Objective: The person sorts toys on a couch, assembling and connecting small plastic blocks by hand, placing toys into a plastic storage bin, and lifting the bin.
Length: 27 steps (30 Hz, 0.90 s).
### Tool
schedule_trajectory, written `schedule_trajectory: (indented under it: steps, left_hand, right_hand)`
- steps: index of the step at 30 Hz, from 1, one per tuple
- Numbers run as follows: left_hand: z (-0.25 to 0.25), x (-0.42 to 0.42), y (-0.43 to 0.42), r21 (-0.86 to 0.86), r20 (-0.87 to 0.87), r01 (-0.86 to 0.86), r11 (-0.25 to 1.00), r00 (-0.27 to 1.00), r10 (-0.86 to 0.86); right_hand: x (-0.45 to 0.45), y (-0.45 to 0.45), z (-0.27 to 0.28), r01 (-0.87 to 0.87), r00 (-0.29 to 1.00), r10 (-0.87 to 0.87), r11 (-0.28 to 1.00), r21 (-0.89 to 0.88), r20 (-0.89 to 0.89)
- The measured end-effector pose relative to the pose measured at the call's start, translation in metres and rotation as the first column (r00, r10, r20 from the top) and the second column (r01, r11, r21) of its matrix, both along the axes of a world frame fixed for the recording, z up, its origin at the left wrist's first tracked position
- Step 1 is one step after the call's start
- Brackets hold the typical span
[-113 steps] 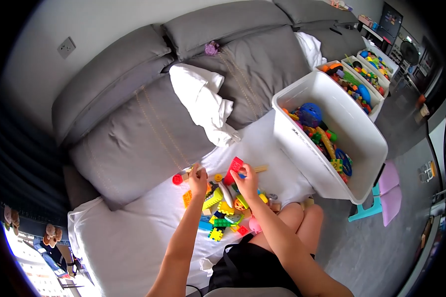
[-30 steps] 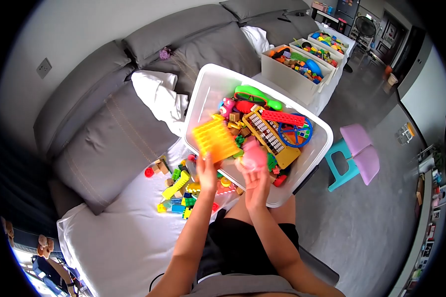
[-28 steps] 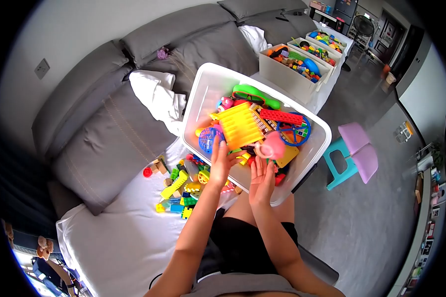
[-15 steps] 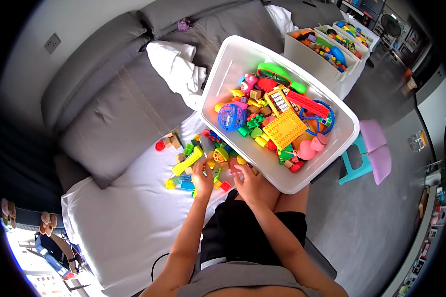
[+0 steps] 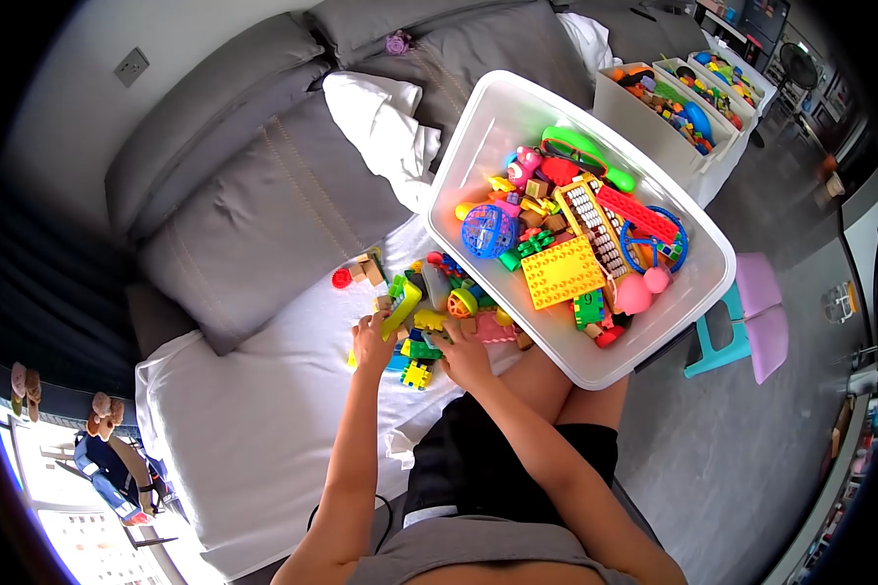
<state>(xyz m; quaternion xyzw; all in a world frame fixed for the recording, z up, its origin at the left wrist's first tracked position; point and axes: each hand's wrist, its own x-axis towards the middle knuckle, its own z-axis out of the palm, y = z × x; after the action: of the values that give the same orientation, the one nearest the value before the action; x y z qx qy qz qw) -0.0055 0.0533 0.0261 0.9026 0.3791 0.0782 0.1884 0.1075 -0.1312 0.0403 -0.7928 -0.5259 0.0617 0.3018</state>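
My left hand (image 5: 372,341) has its fingers closed on a long yellow-green toy piece (image 5: 402,310) at the left of a toy pile on the white sheet (image 5: 254,429). At the pile's near right side, my right hand (image 5: 465,357) reaches down among small blocks, its fingertips partly hidden. Between and below the hands lie a yellow block (image 5: 417,374) and green and blue ones. A large white bin (image 5: 688,322) full of toys stands tilted beside my legs. On top inside it are a yellow studded plate (image 5: 562,272), a blue openwork ball (image 5: 489,231) and a pink toy (image 5: 634,293).
Toy-filled boxes (image 5: 651,127) stand behind the bin. A white cloth (image 5: 379,127) lies on the grey sofa cushions (image 5: 263,210). To the right is a turquoise and lilac stool (image 5: 722,341) on the grey floor.
The yellow plate and pink toy have left my hands and lie in the bin. Both hands have moved down to the pile, and the left has taken hold of the yellow-green piece.
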Motion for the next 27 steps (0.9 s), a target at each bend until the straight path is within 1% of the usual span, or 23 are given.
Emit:
schedule_trajectory:
  steps: [1, 2, 5, 6, 8, 9, 10, 11, 13, 14, 15, 16, 17, 18, 19, 20, 21, 22, 23, 24, 25, 26, 27]
  left_hand:
    - [-0.001, -0.006, 0.003, -0.011, 0.011, 0.032, 0.999, 0.999, -0.032]
    - [-0.002, -0.011, 0.005, -0.023, 0.024, 0.066, 0.998, 0.998, -0.065]
    - [0.018, -0.016, 0.004, -0.131, -0.100, -0.049, 0.990, 0.994, 0.036]
    - [0.019, -0.018, 0.003, -0.067, -0.096, -0.081, 0.994, 0.993, 0.074]
    - [0.015, -0.018, -0.002, -0.108, 0.093, -0.249, 0.963, 0.961, 0.259]
    - [0.011, -0.019, -0.004, -0.141, 0.182, -0.321, 0.937, 0.921, 0.343]
    - [0.017, -0.015, -0.010, -0.170, 0.350, -0.313, 0.934, 0.867, 0.354]
    - [0.022, -0.009, -0.024, -0.256, 0.463, -0.315, 0.914, 0.790, 0.402]
    - [0.018, 0.013, -0.039, -0.445, 0.623, -0.244, 0.862, 0.607, 0.493]
    - [-0.006, 0.024, -0.037, -0.579, 0.661, -0.148, 0.802, 0.490, 0.568]
    - [0.003, 0.039, -0.046, -0.701, 0.635, -0.044, 0.712, 0.415, 0.651]
    - [0.002, 0.058, -0.051, -0.732, 0.634, 0.013, 0.682, 0.380, 0.674]
    - [0.002, 0.078, -0.055, -0.758, 0.628, 0.069, 0.649, 0.346, 0.697]
    - [0.011, 0.101, -0.059, -0.768, 0.614, 0.074, 0.636, 0.363, 0.700]
    - [0.023, 0.126, -0.065, -0.690, 0.707, 0.138, 0.710, 0.340, 0.620]
    - [0.078, 0.132, -0.081, -0.787, 0.615, 0.434, 0.438, 0.496, 0.613]
    - [0.104, 0.148, -0.092, -0.720, 0.680, 0.585, 0.373, 0.485, 0.550]
    - [0.131, 0.158, -0.105, -0.728, 0.636, 0.642, 0.241, 0.500, 0.588]
    - [0.140, 0.164, -0.110, -0.746, 0.635, 0.615, 0.256, 0.540, 0.553]
    - [0.142, 0.166, -0.109, -0.767, 0.627, 0.570, 0.294, 0.572, 0.528]
    - [0.143, 0.166, -0.109, -0.784, 0.618, 0.524, 0.333, 0.603, 0.504]
    - [0.132, 0.162, -0.106, -0.777, 0.629, 0.476, 0.412, 0.610, 0.482]
    - [0.112, 0.155, -0.103, -0.731, 0.673, 0.448, 0.514, 0.597, 0.437]
  right_hand:
    - [0.000, 0.004, -0.006, -0.016, 1.000, 0.015, 0.998, -0.059, -0.012]
    - [-0.002, 0.005, -0.012, 0.030, 0.994, -0.035, 0.998, -0.051, -0.106]
    - [-0.003, 0.001, -0.028, 0.098, 0.980, -0.060, 0.974, 0.203, -0.189]
    - [-0.005, -0.002, -0.024, 0.124, 0.963, -0.058, 0.962, 0.242, -0.263]
    - [-0.006, -0.008, -0.009, 0.186, 0.915, -0.047, 0.930, 0.317, -0.400]
    - [-0.007, -0.010, -0.001, 0.171, 0.926, -0.006, 0.899, 0.402, -0.378]
    - [-0.008, -0.011, 0.007, 0.155, 0.936, 0.029, 0.861, 0.484, -0.351]
    - [-0.008, -0.013, 0.015, 0.135, 0.947, 0.061, 0.816, 0.562, -0.316]
    - [-0.008, -0.017, 0.036, 0.135, 0.940, 0.084, 0.797, 0.588, -0.330]
    - [-0.004, -0.020, 0.048, 0.149, 0.952, 0.052, 0.781, 0.607, -0.301]
    - [0.002, -0.022, 0.061, 0.160, 0.963, 0.019, 0.764, 0.625, -0.270]
    - [0.013, -0.022, 0.076, 0.144, 0.982, -0.024, 0.736, 0.661, -0.188]
    - [0.022, -0.028, 0.092, 0.203, 0.975, -0.093, 0.749, 0.630, -0.203]
    - [0.036, -0.032, 0.103, 0.243, 0.966, -0.120, 0.721, 0.649, -0.228]
    - [0.049, -0.035, 0.113, 0.283, 0.956, -0.144, 0.692, 0.664, -0.258]
    - [0.059, -0.034, 0.128, 0.364, 0.931, -0.237, 0.612, 0.702, -0.276]
    - [0.068, -0.033, 0.139, 0.435, 0.897, -0.323, 0.523, 0.733, -0.302]
    - [0.077, -0.034, 0.140, 0.483, 0.867, -0.390, 0.507, 0.714, -0.310]
    - [0.083, -0.038, 0.138, 0.529, 0.833, -0.454, 0.488, 0.694, -0.317]
    - [0.086, -0.042, 0.134, 0.529, 0.813, -0.528, 0.496, 0.689, -0.244]
    - [0.084, -0.043, 0.125, 0.523, 0.832, -0.490, 0.532, 0.666, -0.262]
    - [0.078, -0.047, 0.112, 0.514, 0.848, -0.449, 0.569, 0.642, -0.281]
    - [0.071, -0.050, 0.099, 0.505, 0.861, -0.407, 0.607, 0.614, -0.305]
